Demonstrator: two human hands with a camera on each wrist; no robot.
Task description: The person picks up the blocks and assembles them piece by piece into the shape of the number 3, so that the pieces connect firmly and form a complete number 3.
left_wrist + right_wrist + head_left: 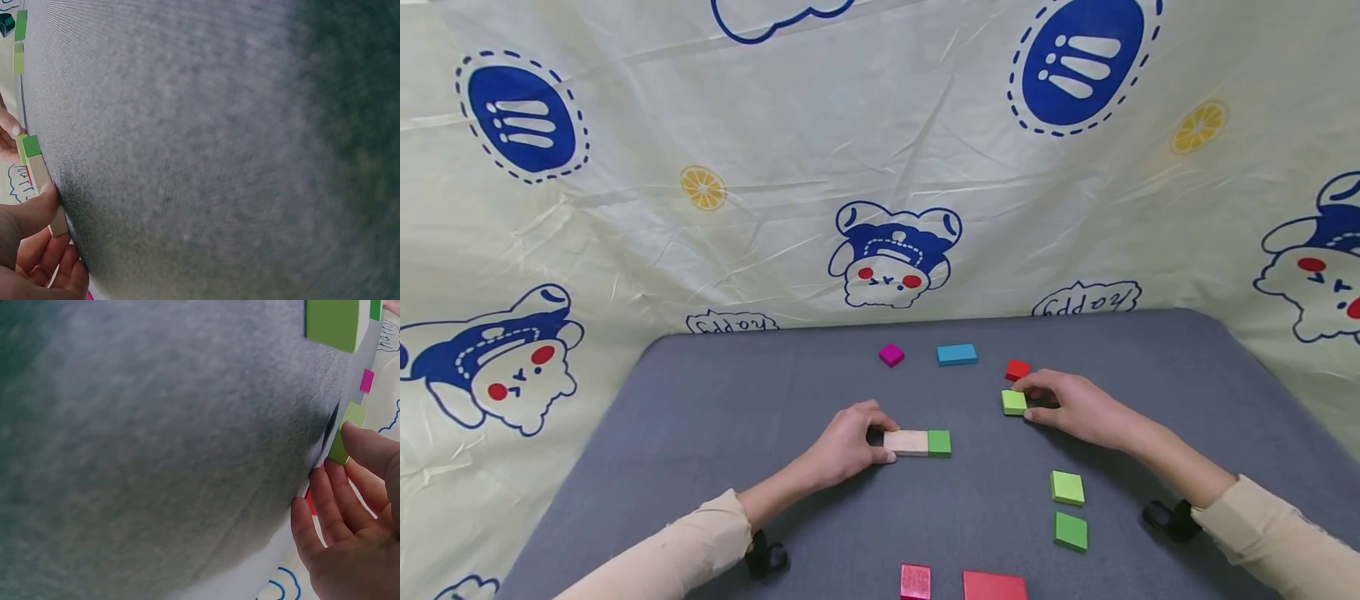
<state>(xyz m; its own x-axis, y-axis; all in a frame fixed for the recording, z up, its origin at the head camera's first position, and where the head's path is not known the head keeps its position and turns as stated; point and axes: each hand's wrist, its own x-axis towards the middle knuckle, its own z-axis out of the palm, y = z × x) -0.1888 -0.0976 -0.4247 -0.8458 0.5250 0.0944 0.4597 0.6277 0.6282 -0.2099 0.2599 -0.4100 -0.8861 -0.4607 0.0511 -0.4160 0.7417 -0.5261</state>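
My left hand (852,443) pinches the left end of a pale wooden block (908,442) between thumb and fingers. A green square block (939,443) sits against that block's right end; in the left wrist view the wooden block (39,172) runs up to the same green block (31,145). To the right and farther back, my right hand (1078,406) pinches a light green square block (1013,403) by its right side. The right wrist view shows thumb and fingertips on this light green block (348,432). Just behind it lies a red block (1018,369).
At the back of the grey table (760,383) lie a magenta block (892,355) and a blue block (957,355). Nearer, on the right, are another light green block (1067,487) and a green block (1071,532). A pinkish-red block (915,581) and larger red block (994,586) lie in front.
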